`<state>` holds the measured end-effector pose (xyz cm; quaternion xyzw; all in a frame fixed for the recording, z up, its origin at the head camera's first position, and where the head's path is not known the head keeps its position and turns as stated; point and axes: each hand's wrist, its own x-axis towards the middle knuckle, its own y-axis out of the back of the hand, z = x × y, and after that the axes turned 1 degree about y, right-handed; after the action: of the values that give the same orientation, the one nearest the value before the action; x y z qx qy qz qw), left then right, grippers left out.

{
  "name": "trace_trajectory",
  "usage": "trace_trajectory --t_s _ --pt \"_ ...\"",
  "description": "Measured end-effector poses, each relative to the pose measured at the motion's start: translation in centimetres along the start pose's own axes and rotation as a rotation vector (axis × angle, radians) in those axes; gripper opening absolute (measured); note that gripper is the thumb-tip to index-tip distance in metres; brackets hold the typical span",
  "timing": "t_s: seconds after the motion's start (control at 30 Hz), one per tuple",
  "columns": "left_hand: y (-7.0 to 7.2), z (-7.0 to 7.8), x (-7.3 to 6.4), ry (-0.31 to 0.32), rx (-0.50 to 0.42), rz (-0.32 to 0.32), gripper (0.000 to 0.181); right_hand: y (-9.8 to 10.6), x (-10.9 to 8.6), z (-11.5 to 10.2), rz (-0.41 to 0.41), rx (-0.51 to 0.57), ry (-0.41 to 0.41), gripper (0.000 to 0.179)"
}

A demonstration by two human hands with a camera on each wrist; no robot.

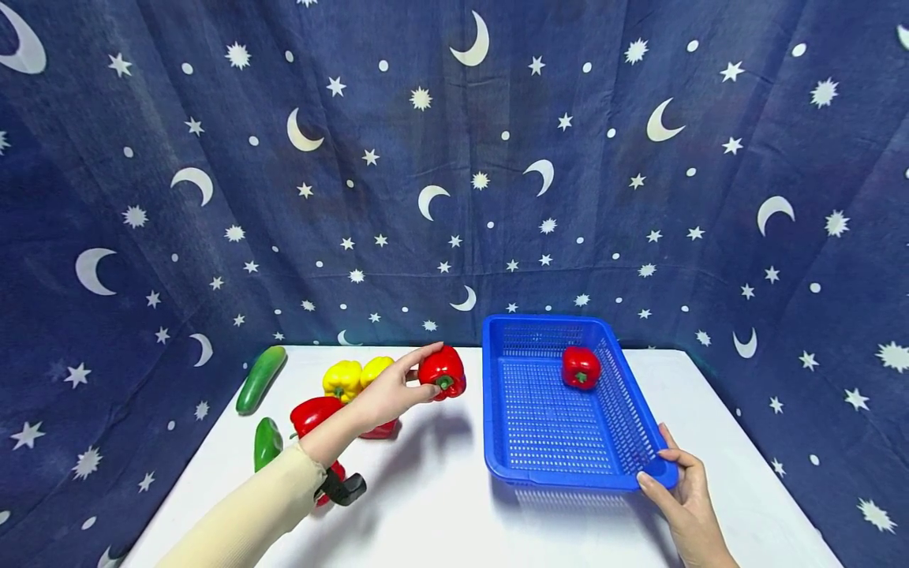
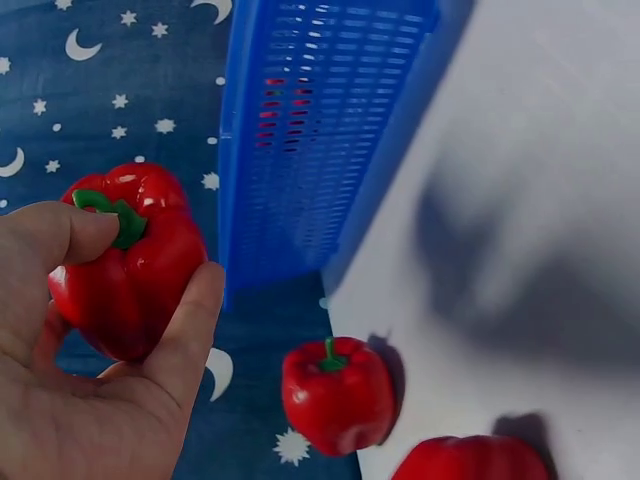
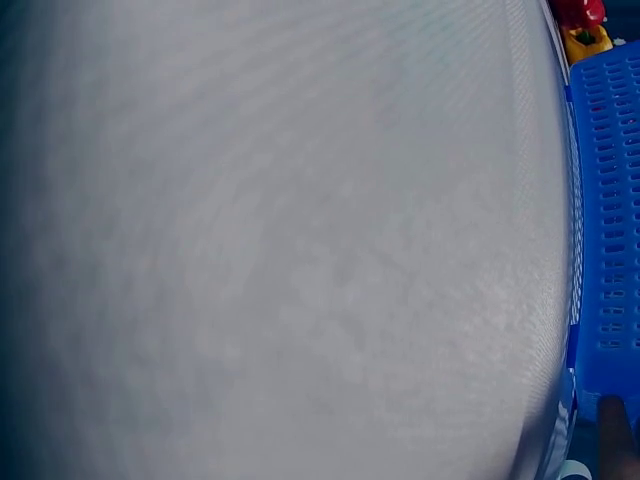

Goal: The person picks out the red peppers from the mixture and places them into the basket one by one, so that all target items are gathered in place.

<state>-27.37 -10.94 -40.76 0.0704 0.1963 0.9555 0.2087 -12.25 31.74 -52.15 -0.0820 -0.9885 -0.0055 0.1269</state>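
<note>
My left hand (image 1: 387, 397) holds a red bell pepper (image 1: 443, 372) up over the table, just left of the blue basket. In the left wrist view the thumb presses beside the green stem of this bell pepper (image 2: 135, 285) while the fingers curl round its far side. At the near right corner of the blue plastic basket (image 1: 568, 478), my right hand (image 1: 685, 501) grips the rim, thumb over the front edge. Another red bell pepper (image 1: 581, 368) lies inside, towards the back right. The right wrist view shows mostly blurred white, with the perforated basket wall (image 3: 610, 370) at its right edge.
Two yellow bell peppers (image 1: 343, 381) sit behind my left forearm. Around that forearm are several red peppers (image 1: 314, 415), partly hidden. Further left on the white table (image 1: 440, 505) lie a cucumber (image 1: 261, 380) and a green pepper (image 1: 267, 443). A star-patterned blue curtain (image 1: 398, 237) encloses the table.
</note>
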Motion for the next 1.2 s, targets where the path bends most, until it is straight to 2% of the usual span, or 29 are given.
trace_trajectory --t_s 0.27,0.53,0.8,0.97,1.2 --pt "-0.4 1.1 1.1 -0.055 0.014 -0.017 0.069 0.0 0.0 0.0 0.002 0.006 0.015 0.051" --pt "-1.1 2.0 2.1 -0.095 -0.034 -0.044 0.069 0.0 0.1 0.0 0.007 -0.005 -0.011 0.051" --pt "-1.7 3.3 3.0 -0.07 -0.018 -0.043 0.069 -0.1 0.0 -0.3 -0.006 -0.03 -0.045 0.05" --pt "-2.3 4.1 4.1 -0.042 -0.057 -0.071 0.071 -0.1 0.0 -0.3 0.001 -0.036 -0.055 0.05" --pt "-3.6 5.2 6.0 -0.057 -0.12 -0.096 0.073 -0.1 0.0 -0.2 0.002 -0.032 -0.04 0.049"
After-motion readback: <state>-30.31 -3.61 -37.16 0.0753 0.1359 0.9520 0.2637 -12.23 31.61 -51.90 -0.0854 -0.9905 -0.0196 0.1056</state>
